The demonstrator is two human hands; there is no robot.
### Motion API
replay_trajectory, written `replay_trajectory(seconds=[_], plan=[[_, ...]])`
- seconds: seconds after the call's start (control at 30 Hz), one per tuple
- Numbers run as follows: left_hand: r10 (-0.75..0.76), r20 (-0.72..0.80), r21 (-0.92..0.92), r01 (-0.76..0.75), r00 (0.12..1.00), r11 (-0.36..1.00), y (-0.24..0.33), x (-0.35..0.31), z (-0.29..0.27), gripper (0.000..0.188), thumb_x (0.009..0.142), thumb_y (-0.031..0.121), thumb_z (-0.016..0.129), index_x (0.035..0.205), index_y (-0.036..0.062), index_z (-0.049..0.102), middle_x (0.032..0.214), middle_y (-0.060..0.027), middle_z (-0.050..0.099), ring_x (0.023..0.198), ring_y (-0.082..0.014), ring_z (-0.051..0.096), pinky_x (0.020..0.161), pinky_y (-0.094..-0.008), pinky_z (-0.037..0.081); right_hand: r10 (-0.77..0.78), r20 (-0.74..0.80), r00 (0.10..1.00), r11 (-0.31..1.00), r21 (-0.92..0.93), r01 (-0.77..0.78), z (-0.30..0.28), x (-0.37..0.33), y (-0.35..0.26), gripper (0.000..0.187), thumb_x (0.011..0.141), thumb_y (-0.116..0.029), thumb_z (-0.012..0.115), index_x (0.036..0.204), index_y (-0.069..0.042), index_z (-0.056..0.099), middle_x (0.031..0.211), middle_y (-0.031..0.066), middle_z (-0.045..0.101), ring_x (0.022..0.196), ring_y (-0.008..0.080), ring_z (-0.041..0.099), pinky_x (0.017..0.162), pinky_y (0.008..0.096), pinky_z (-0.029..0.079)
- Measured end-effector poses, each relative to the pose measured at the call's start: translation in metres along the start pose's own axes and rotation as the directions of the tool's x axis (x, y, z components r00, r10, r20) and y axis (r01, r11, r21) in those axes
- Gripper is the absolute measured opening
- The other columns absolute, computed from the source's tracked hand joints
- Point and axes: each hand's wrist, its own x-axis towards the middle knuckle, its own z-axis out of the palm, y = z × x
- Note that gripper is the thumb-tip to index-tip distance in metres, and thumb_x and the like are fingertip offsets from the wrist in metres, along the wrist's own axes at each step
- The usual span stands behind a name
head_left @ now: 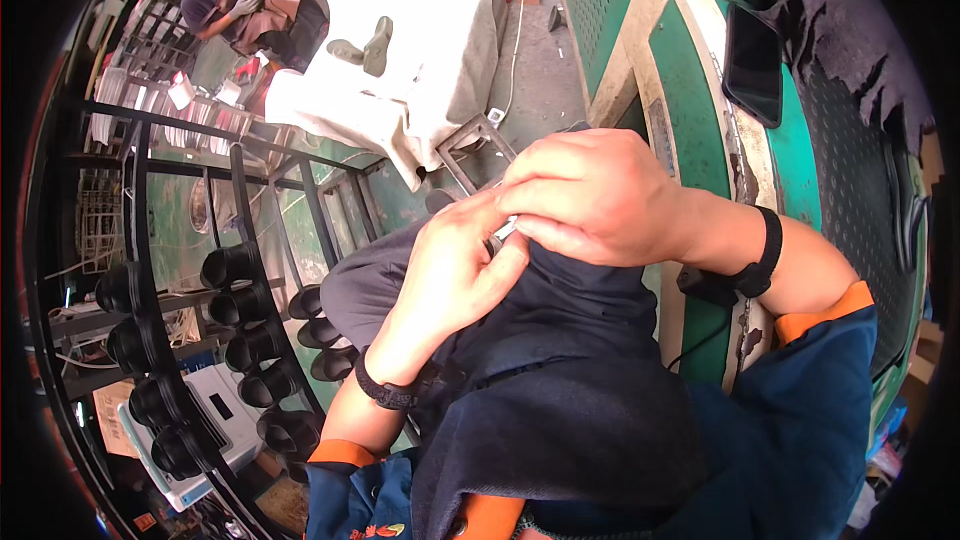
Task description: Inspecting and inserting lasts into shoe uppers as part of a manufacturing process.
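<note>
metal piece: small silvery metal piece (505, 231) at frame centre, pinched between both hands over the dark blue cloth; mostly covered by fingers, shape not clear
head view, left hand: left hand (455, 270) comes up from lower left; fingers curled narrow, tips closed on the metal piece; black strap on the wrist
head view, right hand: right hand (600, 195) enters from the right, lies just above the left hand and touches it; fingers folded tight, thumb and forefinger pressed on the same metal piece; black band on the wrist
cloth: dark blue cloth (570, 380) bunched under both hands, spreads down to the lower edge; the hands rest on its upper fold
sleeves: dark blue with orange cuffs on both forearms
rack: black metal rack (230, 270) at left, rows of black tubes (240, 325) lying on its bars, open ends facing the camera
white device: white box-shaped device (215, 410) lower left, below the rack
phone: black phone (753, 65) upper right, lying on a green ledge, well apart from the hands
table: white cloth-covered table (420, 50) top centre, a grey object on it
other person: seated person (235, 5) top left, far from the hands; own hands held together at the chest
</note>
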Motion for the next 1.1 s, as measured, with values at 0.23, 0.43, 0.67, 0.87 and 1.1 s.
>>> replay_trajectory(seconds=[0.23, 0.43, 0.67, 0.87, 1.1], plan=[[-0.183, 0.048, -0.039, 0.185, 0.982, 0.982, 0.010, -0.001, 0.008, 0.038, 0.082, 0.013, 0.059, 0.118, 0.0050, 0.068, 0.105, -0.0212, 0.069, 0.082, -0.0359, 0.068, 0.077, -0.0421, 0.054, -0.025, 0.044, 0.999, 1.000, 0.003, 0.025, -0.003, -0.007, 0.001, 0.013, 0.080, -0.015, 0.072, 0.087, -0.007, 0.064, 0.084, 0.0062, 0.058, 0.076, 0.0266, 0.064, 0.062, 0.0378, 0.053], [-0.227, 0.050, -0.041, 0.229, 0.973, 0.972, 0.006, -0.004, 0.011, 0.039, 0.081, 0.014, 0.061, 0.118, 0.0067, 0.068, 0.096, -0.0193, 0.069, 0.059, -0.0293, 0.061, 0.062, -0.0406, 0.051, -0.023, 0.086, 0.996, 1.000, 0.001, 0.023, 0.000, -0.006, 0.001, 0.013, 0.081, -0.015, 0.071, 0.085, -0.007, 0.062, 0.084, 0.0059, 0.056, 0.076, 0.0256, 0.063, 0.060, 0.0382, 0.053], [-0.247, 0.095, -0.013, 0.249, 0.964, 0.968, 0.009, 0.001, 0.011, 0.035, 0.080, 0.016, 0.061, 0.112, 0.0039, 0.070, 0.090, -0.0208, 0.068, 0.061, -0.0309, 0.061, 0.063, -0.0424, 0.051, -0.010, 0.182, 0.983, 0.995, -0.100, 0.028, -0.007, -0.005, -0.002, 0.014, 0.077, -0.018, 0.070, 0.084, -0.008, 0.062, 0.081, 0.0045, 0.056, 0.075, 0.0232, 0.064, 0.060, 0.0369, 0.053], [-0.309, 0.190, 0.046, 0.306, 0.932, 0.951, 0.010, 0.007, 0.011, 0.032, 0.079, 0.017, 0.062, 0.104, -0.0019, 0.069, 0.086, -0.0234, 0.066, 0.065, -0.0334, 0.062, 0.065, -0.0443, 0.050, -0.099, 0.140, 0.985, 0.972, -0.197, 0.125, -0.005, -0.005, -0.002, 0.015, 0.074, -0.019, 0.070, 0.076, -0.010, 0.058, 0.075, 0.0031, 0.051, 0.067, 0.0207, 0.059, 0.057, 0.0350, 0.048], [-0.200, 0.118, -0.001, 0.202, 0.973, 0.979, -0.001, 0.004, 0.018, 0.041, 0.082, 0.015, 0.063, 0.119, -0.0020, 0.063, 0.100, -0.0251, 0.067, 0.095, -0.0385, 0.068, 0.082, -0.0474, 0.053, -0.105, 0.258, 0.960, 0.979, -0.140, 0.145, -0.015, -0.002, -0.008, 0.015, 0.078, -0.021, 0.067, 0.086, -0.010, 0.062, 0.080, 0.0028, 0.057, 0.076, 0.0209, 0.065, 0.062, 0.0347, 0.053]])
